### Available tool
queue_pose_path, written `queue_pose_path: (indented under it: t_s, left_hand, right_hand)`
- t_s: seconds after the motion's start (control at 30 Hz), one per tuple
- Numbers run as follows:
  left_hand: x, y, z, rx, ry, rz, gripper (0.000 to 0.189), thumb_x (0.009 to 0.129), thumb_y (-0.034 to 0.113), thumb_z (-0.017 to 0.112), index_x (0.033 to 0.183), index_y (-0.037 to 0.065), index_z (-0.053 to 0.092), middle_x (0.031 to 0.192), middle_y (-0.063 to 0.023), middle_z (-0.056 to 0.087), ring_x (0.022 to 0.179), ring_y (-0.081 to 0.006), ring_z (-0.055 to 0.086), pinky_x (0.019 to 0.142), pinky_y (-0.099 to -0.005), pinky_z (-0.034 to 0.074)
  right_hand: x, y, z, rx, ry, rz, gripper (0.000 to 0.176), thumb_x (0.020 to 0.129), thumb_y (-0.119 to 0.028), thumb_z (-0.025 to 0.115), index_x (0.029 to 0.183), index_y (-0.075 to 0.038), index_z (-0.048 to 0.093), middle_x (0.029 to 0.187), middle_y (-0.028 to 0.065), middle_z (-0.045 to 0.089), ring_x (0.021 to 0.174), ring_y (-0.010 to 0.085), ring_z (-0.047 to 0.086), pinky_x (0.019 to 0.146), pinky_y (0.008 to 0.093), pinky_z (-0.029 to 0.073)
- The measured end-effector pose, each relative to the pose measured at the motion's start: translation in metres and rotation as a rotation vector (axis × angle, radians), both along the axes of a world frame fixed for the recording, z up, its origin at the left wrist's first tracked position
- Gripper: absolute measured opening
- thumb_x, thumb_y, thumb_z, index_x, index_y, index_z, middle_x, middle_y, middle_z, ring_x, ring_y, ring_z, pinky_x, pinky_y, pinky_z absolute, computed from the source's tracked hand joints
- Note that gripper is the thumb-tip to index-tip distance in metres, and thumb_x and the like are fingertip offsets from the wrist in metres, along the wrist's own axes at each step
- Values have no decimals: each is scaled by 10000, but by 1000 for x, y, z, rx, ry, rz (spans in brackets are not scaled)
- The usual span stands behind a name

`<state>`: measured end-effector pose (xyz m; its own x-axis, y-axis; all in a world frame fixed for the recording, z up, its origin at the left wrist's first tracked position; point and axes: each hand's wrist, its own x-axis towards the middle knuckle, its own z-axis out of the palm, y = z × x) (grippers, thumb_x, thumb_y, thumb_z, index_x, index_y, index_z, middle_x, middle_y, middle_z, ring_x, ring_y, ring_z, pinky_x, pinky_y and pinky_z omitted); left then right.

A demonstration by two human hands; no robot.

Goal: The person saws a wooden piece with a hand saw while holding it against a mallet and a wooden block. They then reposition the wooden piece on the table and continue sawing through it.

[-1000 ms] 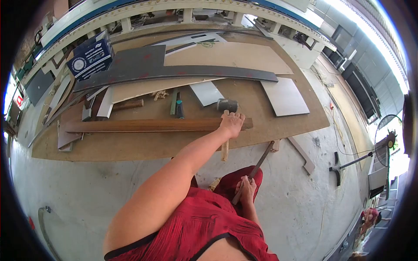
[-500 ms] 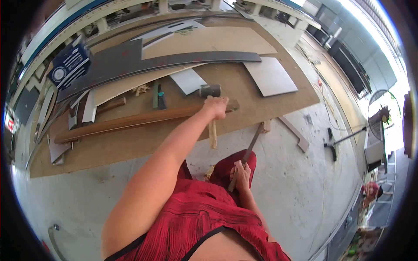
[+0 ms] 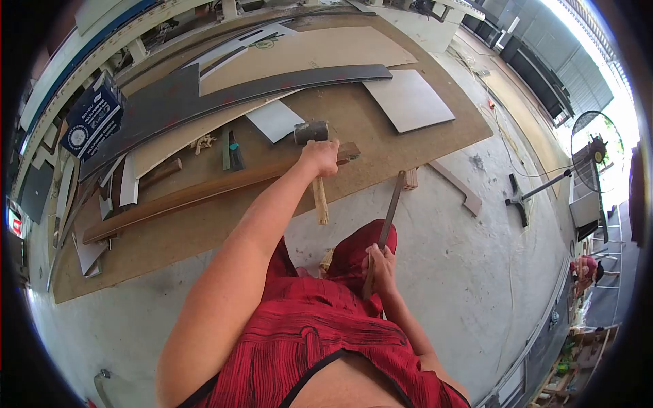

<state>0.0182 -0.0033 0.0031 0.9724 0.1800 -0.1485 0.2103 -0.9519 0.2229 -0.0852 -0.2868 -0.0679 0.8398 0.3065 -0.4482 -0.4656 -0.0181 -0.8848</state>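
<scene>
My left hand (image 3: pixel 320 158) is closed round the mallet just below its black head (image 3: pixel 311 132); the wooden handle (image 3: pixel 321 204) hangs down past the board's edge. Beneath that hand a long brown wooden beam (image 3: pixel 197 193) lies across the brown board (image 3: pixel 272 211). Close to my lap, my right hand (image 3: pixel 381 266) grips a long flat dark bar (image 3: pixel 393 207), whose upper end reaches a small wooden block (image 3: pixel 409 179) by the board's edge.
Dark panels (image 3: pixel 224 98), a white panel (image 3: pixel 408 100) and a smaller pale piece (image 3: pixel 275 121) lie on the board. A blue box (image 3: pixel 94 117) stands at the left. On the right are a floor fan (image 3: pixel 592 149), a notched strip (image 3: pixel 457 189) and, farther off, a person (image 3: pixel 585 268).
The view has shifted, so the board and its pieces appear farther left. My left hand and the mallet also appear slightly left and higher. Both hands keep their holds.
</scene>
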Motion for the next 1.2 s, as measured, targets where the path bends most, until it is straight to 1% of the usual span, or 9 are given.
queue_pose_path:
  t_s: [0.1,0.2,0.3,0.4,0.5,0.6,0.8,1.0,1.2]
  left_hand:
    - [2,2,-3,-12,-10,-3,355,670,126,561,1003,20,500,962,-173,631,927,-316,611,836,-423,434]
    - [0,1,-7,-12,-111,-27,329,630,116,573,927,-4,496,887,-199,630,856,-362,614,754,-435,488]
    - [-1,1,-7,-26,-105,-7,324,632,119,573,923,-1,496,894,-203,628,862,-364,611,758,-434,485]
    - [-1,2,-9,-21,-120,-10,324,639,122,570,929,-2,494,904,-200,627,869,-365,608,766,-432,483]
    - [-1,1,-5,-13,-90,-17,327,646,125,568,936,-6,495,903,-196,628,875,-364,607,769,-428,480]
    - [-1,1,-2,-49,-79,12,334,646,130,577,940,-8,498,900,-194,629,877,-358,608,763,-426,479]
    - [-1,0,8,-43,20,8,372,688,204,611,992,7,526,955,-177,633,925,-328,609,800,-409,474]
    - [1,3,2,-53,-7,-2,346,635,112,564,966,13,546,944,-175,640,908,-327,615,768,-406,487]
    - [3,5,-2,-58,-10,3,373,631,117,561,989,14,552,957,-185,635,917,-328,613,778,-401,487]
  right_hand:
    - [-7,-2,-3,6,-151,44,198,912,-238,475,837,-58,507,529,27,493,391,103,460,357,244,362]
    - [13,12,5,-138,-328,164,196,908,-232,486,840,-52,525,534,15,482,412,88,461,362,241,354]
    - [36,36,28,-226,-399,207,206,905,-234,489,846,-39,521,534,1,473,427,85,463,368,243,351]
    - [64,54,9,-394,-522,247,225,885,-247,507,834,-30,476,563,136,519,498,270,543,484,391,406]
    - [81,69,-1,-526,-717,265,243,880,-274,497,824,-45,442,625,220,523,633,421,537,557,489,378]
    - [88,74,8,-595,-809,293,250,876,-276,498,811,-46,422,673,242,536,712,459,517,590,523,361]
    - [93,80,9,-579,-838,321,214,867,-251,505,829,-48,449,694,227,546,730,437,532,606,513,370]
    - [93,83,7,-621,-869,324,204,865,-241,508,831,-48,455,703,228,552,740,438,535,610,515,376]
    - [90,87,12,-720,-892,315,207,873,-245,496,824,-46,463,697,230,560,734,438,545,617,515,395]
